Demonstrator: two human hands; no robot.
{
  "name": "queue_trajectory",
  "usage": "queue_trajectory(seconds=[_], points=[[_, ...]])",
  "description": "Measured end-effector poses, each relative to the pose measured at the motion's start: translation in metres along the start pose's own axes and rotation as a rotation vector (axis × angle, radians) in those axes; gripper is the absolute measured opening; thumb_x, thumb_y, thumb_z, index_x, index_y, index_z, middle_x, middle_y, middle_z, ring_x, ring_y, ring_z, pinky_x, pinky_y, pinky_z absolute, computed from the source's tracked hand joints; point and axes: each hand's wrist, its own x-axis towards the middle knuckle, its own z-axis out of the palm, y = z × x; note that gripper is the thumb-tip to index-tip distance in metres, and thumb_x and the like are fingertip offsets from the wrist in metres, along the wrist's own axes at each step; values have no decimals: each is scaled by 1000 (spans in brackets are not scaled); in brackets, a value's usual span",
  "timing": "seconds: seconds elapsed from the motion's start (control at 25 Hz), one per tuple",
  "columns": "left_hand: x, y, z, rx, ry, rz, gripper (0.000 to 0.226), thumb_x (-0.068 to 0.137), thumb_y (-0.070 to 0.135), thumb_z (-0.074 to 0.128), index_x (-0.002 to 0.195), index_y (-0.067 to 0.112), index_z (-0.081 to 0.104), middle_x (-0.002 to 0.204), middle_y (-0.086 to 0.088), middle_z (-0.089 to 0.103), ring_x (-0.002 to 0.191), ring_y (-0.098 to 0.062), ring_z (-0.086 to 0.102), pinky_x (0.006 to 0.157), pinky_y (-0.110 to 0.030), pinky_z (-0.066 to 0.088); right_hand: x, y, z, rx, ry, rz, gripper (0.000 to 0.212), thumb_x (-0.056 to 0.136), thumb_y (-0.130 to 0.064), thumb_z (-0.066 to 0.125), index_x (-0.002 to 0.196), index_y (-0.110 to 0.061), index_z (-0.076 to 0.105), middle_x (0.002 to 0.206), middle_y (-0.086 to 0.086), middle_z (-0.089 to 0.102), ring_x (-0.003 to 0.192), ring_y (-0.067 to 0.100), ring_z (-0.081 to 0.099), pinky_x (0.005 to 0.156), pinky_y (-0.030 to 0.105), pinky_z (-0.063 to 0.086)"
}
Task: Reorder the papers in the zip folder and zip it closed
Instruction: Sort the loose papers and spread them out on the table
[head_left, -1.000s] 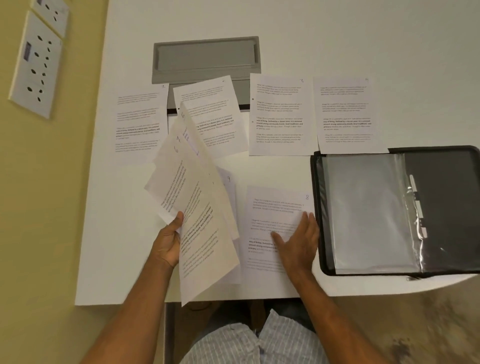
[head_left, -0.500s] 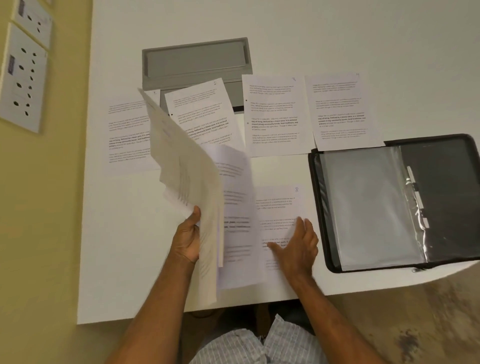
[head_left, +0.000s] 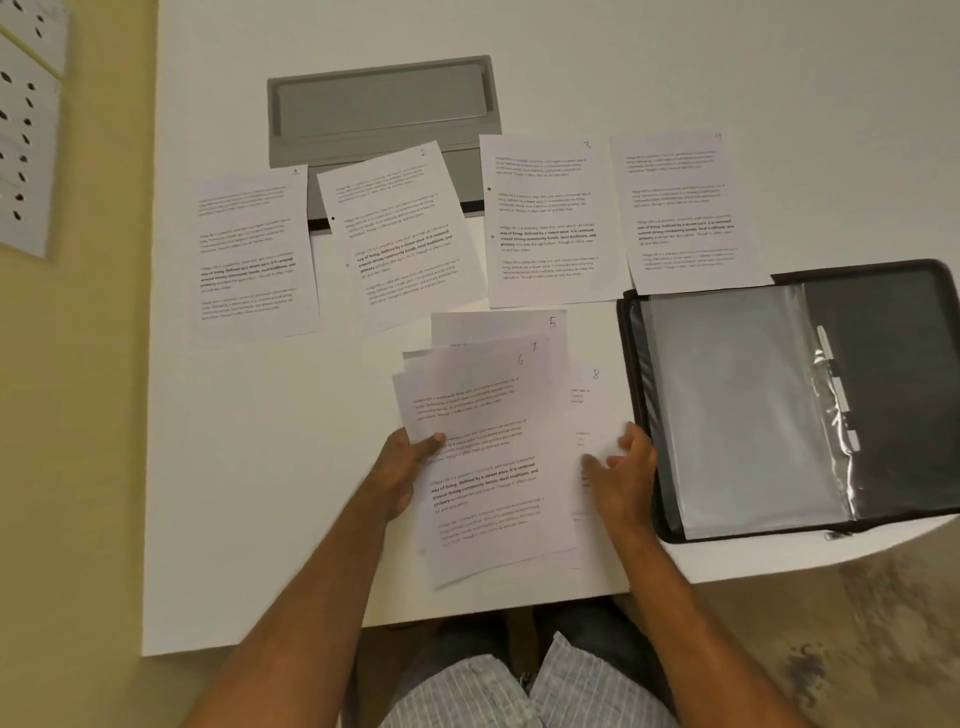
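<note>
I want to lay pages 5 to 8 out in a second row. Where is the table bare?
Bare table lies left of the left hand, below the top row's first sheet. It is crowded between the held stack and the zip folder.

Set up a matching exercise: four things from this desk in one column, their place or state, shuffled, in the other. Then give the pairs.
Things
1. zip folder
2. sheet marked 3
3. sheet marked 6
4. sheet marked 8

Place or state
A. top of the fan gripped by the left hand
B. lying open at the table's right edge
C. under the right hand
D. flat in the far row, untouched

Pairs: 1-B, 2-D, 3-A, 4-C
</note>
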Motion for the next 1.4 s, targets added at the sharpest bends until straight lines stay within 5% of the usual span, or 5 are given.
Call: queue_trajectory(seconds=[0.32, 0.64, 0.88, 1.2, 1.4], points=[[-9, -9, 14, 86, 77, 210, 72, 89, 13, 75, 148, 19, 35, 140, -1, 58, 124, -19, 62, 98, -42, 55, -8, -19, 4, -139, -18, 27, 59, 94, -26, 72, 145, -12, 45, 148, 9, 41, 136, 31, 43, 106, 46, 47], [-1, -14, 23, 101, 148, 121, 36, 98, 5, 64, 132, 15, 63, 122, -5, 73, 109, -27, 72, 96, -49, 57, 4, -31, -1, 212, -157, 252, 59, 93, -28, 72, 146, -17, 46, 134, 3, 57, 114, 19, 58, 93, 33, 48], [-5, -14, 23, 36, 119, -32, 25, 99, 15, 66, 124, 18, 68, 112, -2, 77, 101, -26, 74, 90, -45, 58, 2, -35, 0, 322, -302, 248, 26, 96, -25, 73, 118, -13, 67, 111, 1, 73, 98, 16, 67, 71, 25, 49], [-9, -5, 23, -36, 53, -88, 29, 98, 12, 65, 128, 9, 66, 117, -9, 75, 102, -27, 74, 82, -39, 61, 1, -27, -1, 166, -453, 103, 37, 100, -23, 67, 137, -19, 60, 124, -3, 70, 110, 18, 67, 99, 39, 55], [-20, 18, 21, -200, -61, -48, 36, 98, 8, 63, 134, 7, 62, 130, -15, 69, 116, -32, 68, 94, -45, 59, 3, -34, -17, 327, -542, 77, 36, 97, -17, 71, 132, -21, 64, 122, -1, 75, 112, 20, 71, 102, 42, 54]])
